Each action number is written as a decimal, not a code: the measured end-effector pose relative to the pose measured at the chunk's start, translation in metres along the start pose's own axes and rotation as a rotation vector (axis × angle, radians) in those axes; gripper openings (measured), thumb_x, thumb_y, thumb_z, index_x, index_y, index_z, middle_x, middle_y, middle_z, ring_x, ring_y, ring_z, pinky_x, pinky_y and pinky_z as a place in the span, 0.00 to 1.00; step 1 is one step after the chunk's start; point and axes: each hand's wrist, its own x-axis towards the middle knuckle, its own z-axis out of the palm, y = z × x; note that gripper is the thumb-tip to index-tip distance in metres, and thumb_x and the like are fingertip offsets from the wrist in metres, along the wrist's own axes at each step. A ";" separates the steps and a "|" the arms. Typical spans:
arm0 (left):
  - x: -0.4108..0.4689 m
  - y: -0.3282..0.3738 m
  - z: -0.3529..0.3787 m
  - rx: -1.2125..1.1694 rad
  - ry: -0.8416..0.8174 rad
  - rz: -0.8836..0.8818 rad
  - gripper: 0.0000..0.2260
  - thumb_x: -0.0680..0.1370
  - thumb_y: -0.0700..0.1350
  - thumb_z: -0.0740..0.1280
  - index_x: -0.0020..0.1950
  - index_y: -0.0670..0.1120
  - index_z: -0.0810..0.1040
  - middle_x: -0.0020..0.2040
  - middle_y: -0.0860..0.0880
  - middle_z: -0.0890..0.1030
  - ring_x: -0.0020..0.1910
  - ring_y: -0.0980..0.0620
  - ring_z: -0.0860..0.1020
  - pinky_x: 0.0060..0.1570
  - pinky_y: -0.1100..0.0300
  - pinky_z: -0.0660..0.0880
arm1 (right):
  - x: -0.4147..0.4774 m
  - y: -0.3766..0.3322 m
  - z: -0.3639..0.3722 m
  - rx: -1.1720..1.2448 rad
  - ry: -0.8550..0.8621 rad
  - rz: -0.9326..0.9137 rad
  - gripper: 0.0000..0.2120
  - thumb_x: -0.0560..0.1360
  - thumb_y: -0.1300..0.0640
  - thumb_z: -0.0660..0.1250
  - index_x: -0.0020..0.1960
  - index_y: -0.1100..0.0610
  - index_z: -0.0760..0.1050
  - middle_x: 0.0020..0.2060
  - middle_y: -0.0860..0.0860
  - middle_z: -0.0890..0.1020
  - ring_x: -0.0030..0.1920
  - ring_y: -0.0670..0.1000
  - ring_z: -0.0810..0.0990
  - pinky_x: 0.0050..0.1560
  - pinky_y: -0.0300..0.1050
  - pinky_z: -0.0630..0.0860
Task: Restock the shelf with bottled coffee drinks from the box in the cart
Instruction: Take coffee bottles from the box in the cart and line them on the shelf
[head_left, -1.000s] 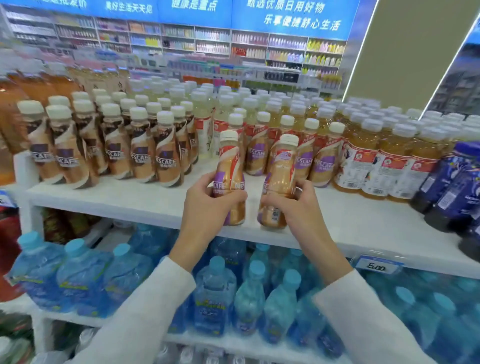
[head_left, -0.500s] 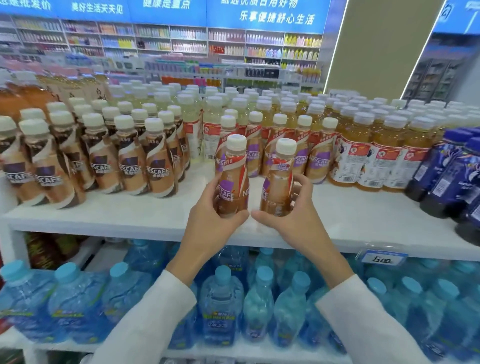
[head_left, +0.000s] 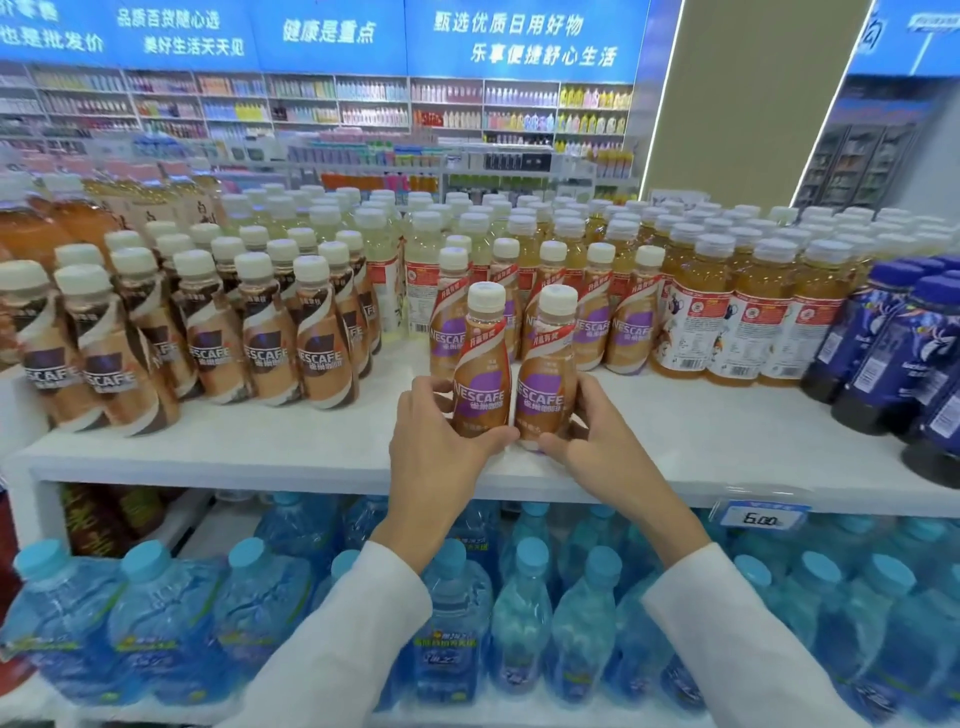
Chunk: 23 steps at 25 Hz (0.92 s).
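Both hands busy, one bottle each. Left hand (head_left: 439, 447) wraps the lower body of the left coffee bottle (head_left: 480, 374), thumb across the front under the label and fingers round the far side. Right hand (head_left: 597, 441) mirrors that on the right coffee bottle (head_left: 545, 374). So each grip is closed on a bottle, neither free. The bottles are upright, labels facing out, side by side and touching or nearly so. They're at the front part of the shelf (head_left: 260, 452), just in front of the purple-label row (head_left: 628, 332) of the same product. Reads as starting the next rank in that facing, not the brown-label coffee block (head_left: 322, 358) to the left. The low hold makes sense: it leaves the caps clear and lets the bases slide back flat. Can't tell if the bases are fully down on the shelf or just above it, since the thumbs hide the bottom edges. Amber tea bottles (head_left: 748, 332) stand just right of the row, so the lane is tight, and moving the two as a pair fits them inside it. Box and cart are out of view. My read: placement of this pair is nearly done; what's left is a push back against the row, then release.
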 end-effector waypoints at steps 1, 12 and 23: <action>-0.001 -0.001 0.002 0.002 -0.001 0.011 0.38 0.64 0.63 0.82 0.66 0.53 0.69 0.60 0.53 0.74 0.53 0.55 0.79 0.53 0.56 0.81 | -0.001 0.000 0.000 -0.008 0.036 -0.010 0.33 0.71 0.52 0.78 0.72 0.44 0.68 0.61 0.39 0.78 0.60 0.38 0.78 0.64 0.44 0.77; 0.008 0.002 0.014 -0.013 0.055 0.014 0.31 0.66 0.58 0.82 0.64 0.55 0.74 0.58 0.54 0.80 0.51 0.56 0.81 0.51 0.61 0.78 | -0.006 -0.001 0.000 -0.091 0.251 0.012 0.32 0.69 0.46 0.80 0.69 0.47 0.73 0.59 0.40 0.80 0.57 0.42 0.79 0.58 0.43 0.79; 0.055 0.025 0.053 0.157 0.095 0.040 0.29 0.74 0.50 0.78 0.69 0.44 0.69 0.66 0.44 0.75 0.66 0.44 0.74 0.63 0.53 0.73 | 0.060 0.001 -0.002 -0.112 0.197 0.028 0.23 0.77 0.60 0.72 0.69 0.55 0.69 0.64 0.52 0.80 0.64 0.52 0.78 0.61 0.44 0.74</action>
